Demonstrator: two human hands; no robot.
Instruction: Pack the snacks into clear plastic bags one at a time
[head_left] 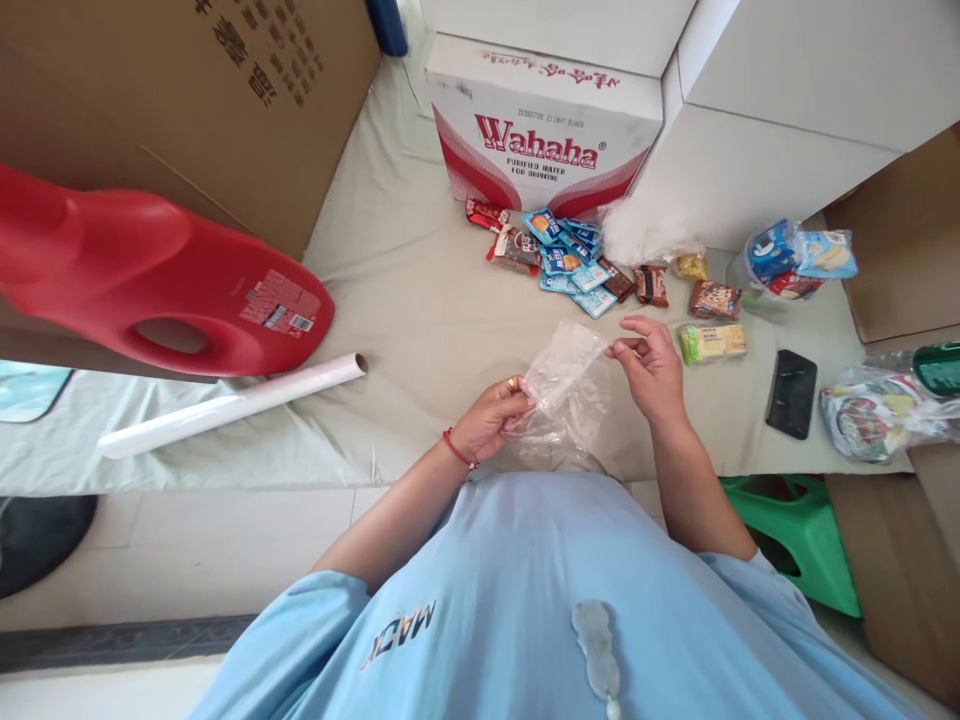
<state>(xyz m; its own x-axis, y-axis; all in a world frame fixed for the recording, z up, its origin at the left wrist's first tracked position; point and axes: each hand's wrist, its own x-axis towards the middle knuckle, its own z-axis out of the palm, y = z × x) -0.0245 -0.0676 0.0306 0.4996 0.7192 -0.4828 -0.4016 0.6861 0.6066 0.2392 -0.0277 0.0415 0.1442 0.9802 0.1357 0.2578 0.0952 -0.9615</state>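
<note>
A clear plastic bag [566, 385] is stretched between my two hands above the near edge of the covered table. My left hand [495, 415] is closed on the bag's left side. At the bag's upper right corner, my right hand [649, 365] pinches the film between thumb and index finger, the other fingers curled loosely. Beyond the bag lies a heap of small blue snack packets [566, 255]. Brown-wrapped snacks [650, 286] sit right of that heap, and a green-and-yellow snack pack [712, 343] lies just right of my right hand.
A Wahaha carton [544, 130] stands at the back. On the left are a red jug [150, 270] and a white film roll [232, 405]. A phone [792, 394], a filled plastic bag [877, 415] and a tub of snacks [780, 265] are at right, above a green stool [806, 540].
</note>
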